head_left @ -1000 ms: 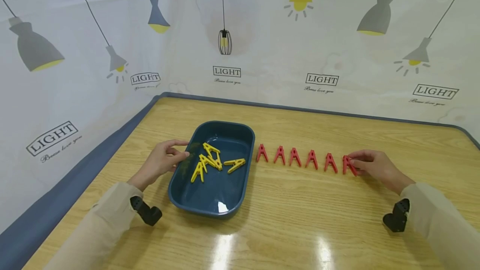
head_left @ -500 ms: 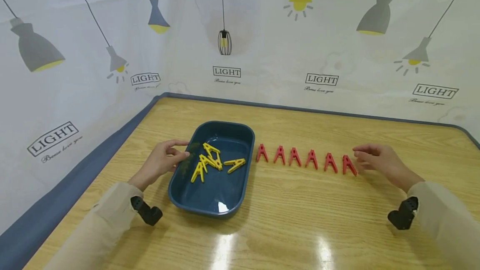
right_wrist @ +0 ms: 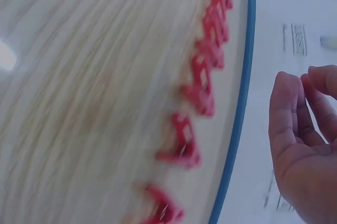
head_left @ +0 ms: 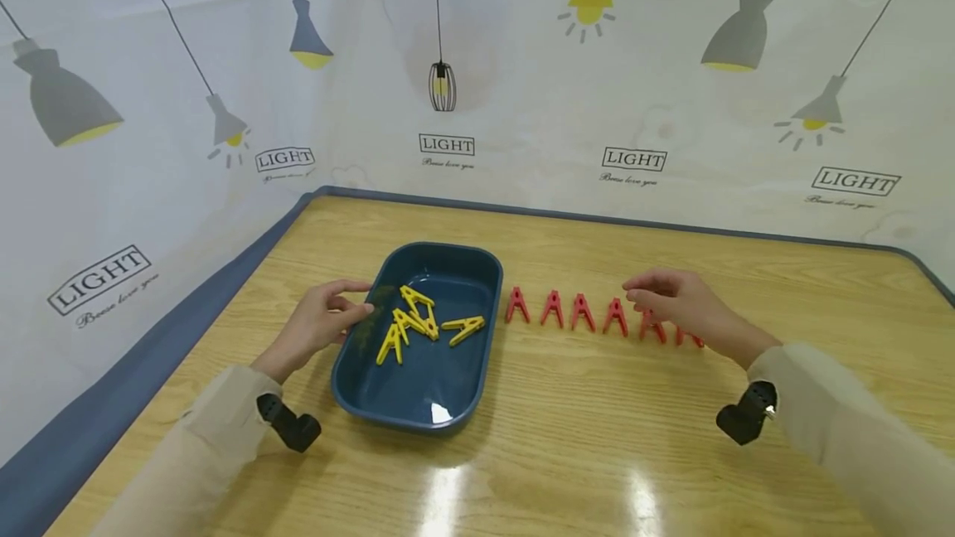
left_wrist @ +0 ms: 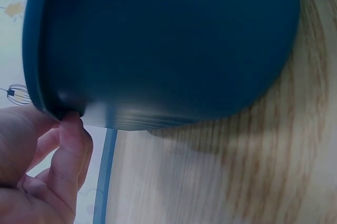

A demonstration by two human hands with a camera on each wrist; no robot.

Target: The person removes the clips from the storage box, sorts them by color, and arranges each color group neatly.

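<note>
My left hand (head_left: 321, 321) pinches the left rim of a dark blue tray (head_left: 492, 338), thumb over the edge and fingers beneath, as the left wrist view also shows. Inside lie several yellow clothespins (head_left: 464, 330), most of them bunched toward the left side. To the tray's right, several red clothespins (head_left: 552, 308) stand in a row on the table. Over the right end of that row hovers my right hand (head_left: 690, 313), holding nothing, its fingers loosely bent. It partly hides the last red clothespins (right_wrist: 181, 142), which the right wrist view shows below it.
The wooden table (head_left: 582, 437) reaches back to a blue border strip. Behind it hangs a white cloth (head_left: 522, 106) printed with lamps, closing off the back and left side.
My right hand has let go of the rightmost red clothespin, drawn back, then swung left above the row. The left hand keeps its hold on the tray.
</note>
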